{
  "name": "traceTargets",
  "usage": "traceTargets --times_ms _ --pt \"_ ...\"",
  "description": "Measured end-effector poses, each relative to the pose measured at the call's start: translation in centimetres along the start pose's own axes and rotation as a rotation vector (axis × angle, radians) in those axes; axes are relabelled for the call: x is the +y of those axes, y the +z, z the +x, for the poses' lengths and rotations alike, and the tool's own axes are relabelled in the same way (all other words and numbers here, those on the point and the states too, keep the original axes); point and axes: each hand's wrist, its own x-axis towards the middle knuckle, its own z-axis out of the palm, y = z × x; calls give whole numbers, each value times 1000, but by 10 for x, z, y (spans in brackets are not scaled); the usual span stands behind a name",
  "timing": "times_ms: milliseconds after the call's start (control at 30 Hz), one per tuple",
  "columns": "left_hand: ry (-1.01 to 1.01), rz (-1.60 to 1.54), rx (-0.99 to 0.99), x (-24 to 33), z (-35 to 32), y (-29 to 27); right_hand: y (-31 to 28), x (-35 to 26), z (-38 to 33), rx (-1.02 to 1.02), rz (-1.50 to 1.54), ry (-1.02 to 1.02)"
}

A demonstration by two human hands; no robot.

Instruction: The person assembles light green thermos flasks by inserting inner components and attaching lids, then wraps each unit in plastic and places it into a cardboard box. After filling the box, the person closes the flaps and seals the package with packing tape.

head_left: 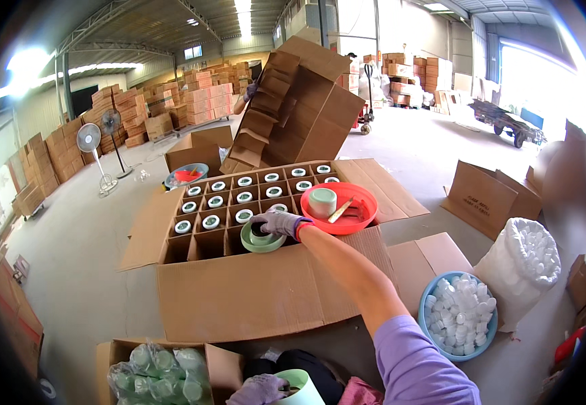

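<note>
The lower edge crops the left hand (pixel 258 391) and green container (pixel 306 390); a grayish-brown shape (pixel 572 194) is blurred.

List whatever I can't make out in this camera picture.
All in the head view:
What lies directly beneath the green bowl: hidden by the bowl and right hand.
Left hand and pale green container: partly cut off by the lower edge.
Person behind the raised carton: mostly hidden by it.
Large shape at right: too blurred to identify.

L. of me: white fan (pixel 89 138) beside dark fan (pixel 111 121), stacked boxes (pixel 209 102) in bkgd. R. of me: cart (pixel 503 120) nr. bright doorway (pixel 543 84).
</note>
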Motion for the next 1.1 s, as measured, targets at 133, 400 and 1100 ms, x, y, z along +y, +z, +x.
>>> traceTargets --times_ms 133,400,1100 --pt "-7 -51 206 -3 -18 -4 1 -32 -7 9 -176 -59" --pt "1 -188 -20 17 -12 -39 25 -12 -24 143 -399 -217" --pt "103 -1286 1094 50 -25 -93 165 -135 -213 209 584 -316"
